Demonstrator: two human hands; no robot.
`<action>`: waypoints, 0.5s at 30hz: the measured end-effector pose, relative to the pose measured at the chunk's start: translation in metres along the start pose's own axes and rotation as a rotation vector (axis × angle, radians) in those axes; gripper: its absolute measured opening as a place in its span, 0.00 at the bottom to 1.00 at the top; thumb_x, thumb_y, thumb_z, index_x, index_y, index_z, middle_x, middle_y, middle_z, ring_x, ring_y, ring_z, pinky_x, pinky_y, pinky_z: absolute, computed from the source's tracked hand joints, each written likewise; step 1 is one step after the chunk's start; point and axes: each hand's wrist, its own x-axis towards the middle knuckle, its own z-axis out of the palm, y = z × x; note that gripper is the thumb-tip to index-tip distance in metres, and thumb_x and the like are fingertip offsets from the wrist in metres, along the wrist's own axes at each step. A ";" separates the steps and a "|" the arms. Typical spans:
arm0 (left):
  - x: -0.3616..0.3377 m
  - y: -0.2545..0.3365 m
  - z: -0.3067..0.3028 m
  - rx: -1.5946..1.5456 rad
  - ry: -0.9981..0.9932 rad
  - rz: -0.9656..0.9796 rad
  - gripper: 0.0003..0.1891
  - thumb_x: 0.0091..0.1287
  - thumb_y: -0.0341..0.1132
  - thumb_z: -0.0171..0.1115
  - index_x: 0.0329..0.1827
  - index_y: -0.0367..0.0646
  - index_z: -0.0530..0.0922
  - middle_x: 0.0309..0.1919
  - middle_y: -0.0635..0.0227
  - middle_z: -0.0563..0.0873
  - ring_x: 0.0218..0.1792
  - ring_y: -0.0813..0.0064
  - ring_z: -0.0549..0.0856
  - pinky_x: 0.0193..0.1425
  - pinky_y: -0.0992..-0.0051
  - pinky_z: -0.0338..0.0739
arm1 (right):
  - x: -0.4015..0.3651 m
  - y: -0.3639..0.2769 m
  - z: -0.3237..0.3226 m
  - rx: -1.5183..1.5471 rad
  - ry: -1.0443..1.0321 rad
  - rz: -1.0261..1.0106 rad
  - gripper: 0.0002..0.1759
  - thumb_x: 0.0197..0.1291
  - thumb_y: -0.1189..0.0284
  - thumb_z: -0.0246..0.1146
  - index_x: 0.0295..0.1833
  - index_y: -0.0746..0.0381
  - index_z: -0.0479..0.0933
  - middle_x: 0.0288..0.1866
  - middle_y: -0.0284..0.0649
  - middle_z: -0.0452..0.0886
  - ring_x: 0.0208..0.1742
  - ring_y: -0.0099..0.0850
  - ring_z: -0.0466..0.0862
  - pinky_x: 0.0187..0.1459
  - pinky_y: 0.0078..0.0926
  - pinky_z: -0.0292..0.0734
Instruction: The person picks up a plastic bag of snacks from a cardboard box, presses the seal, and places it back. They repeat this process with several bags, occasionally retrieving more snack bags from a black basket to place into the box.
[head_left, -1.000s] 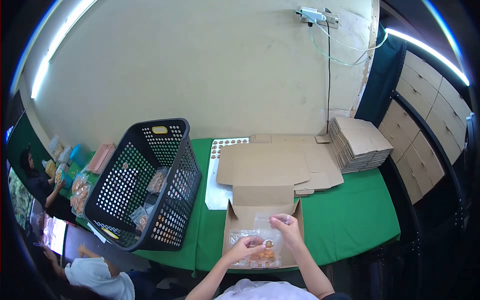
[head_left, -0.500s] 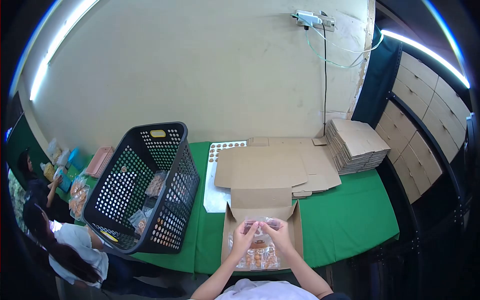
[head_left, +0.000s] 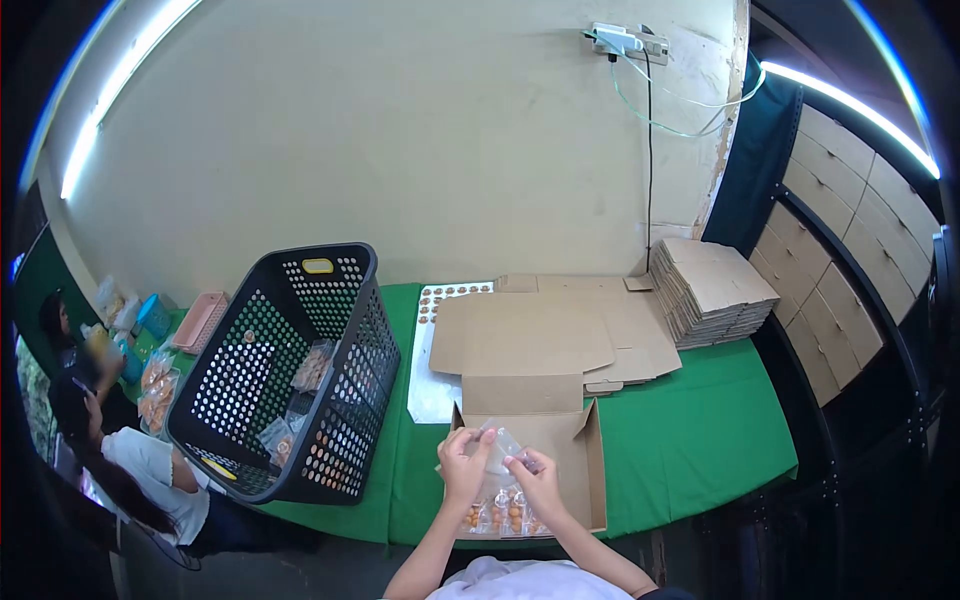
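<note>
My left hand (head_left: 463,468) and my right hand (head_left: 537,484) are over an open cardboard box (head_left: 595,470). Between them is a clear plastic bag (head_left: 504,447), pinched by the fingers of both hands and tilted. What the bag contains, if anything, I cannot make out. Below the hands, at the near end of the box, lie several clear packets of round orange-brown pieces (head_left: 508,514). The box's lid flap (head_left: 522,393) stands up at the back. My wrists and fingers hide part of the inside.
A black perforated basket (head_left: 345,400) holding a few packets stands left. Behind the box are flat cardboard sheets (head_left: 520,335), a white sheet with round stickers (head_left: 430,385) and a stack of folded cartons (head_left: 715,290). Two people are at far left, one in a white shirt (head_left: 150,470).
My hands have moved apart, the left one left and up, the right one slightly down, and the clear bag between them has tilted. The people at left have shifted.
</note>
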 end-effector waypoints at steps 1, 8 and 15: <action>0.001 -0.001 -0.002 0.042 0.030 0.045 0.11 0.55 0.34 0.63 0.23 0.34 0.77 0.20 0.66 0.79 0.25 0.75 0.77 0.33 0.76 0.69 | -0.003 0.001 0.002 -0.006 -0.018 -0.005 0.07 0.56 0.74 0.57 0.27 0.64 0.73 0.21 0.28 0.71 0.23 0.13 0.67 0.26 0.13 0.61; 0.010 -0.006 -0.021 0.087 0.079 0.086 0.12 0.57 0.37 0.60 0.22 0.36 0.77 0.20 0.66 0.79 0.23 0.69 0.77 0.32 0.72 0.67 | -0.023 -0.013 0.022 -0.137 -0.129 -0.054 0.09 0.58 0.73 0.54 0.27 0.65 0.71 0.21 0.28 0.69 0.24 0.13 0.65 0.25 0.13 0.59; 0.017 -0.019 -0.028 0.004 -0.009 -0.026 0.09 0.58 0.36 0.58 0.27 0.39 0.78 0.26 0.65 0.80 0.29 0.70 0.79 0.35 0.72 0.68 | -0.017 0.007 0.030 -0.098 -0.238 0.033 0.11 0.58 0.73 0.52 0.24 0.65 0.71 0.20 0.30 0.69 0.24 0.16 0.67 0.26 0.14 0.61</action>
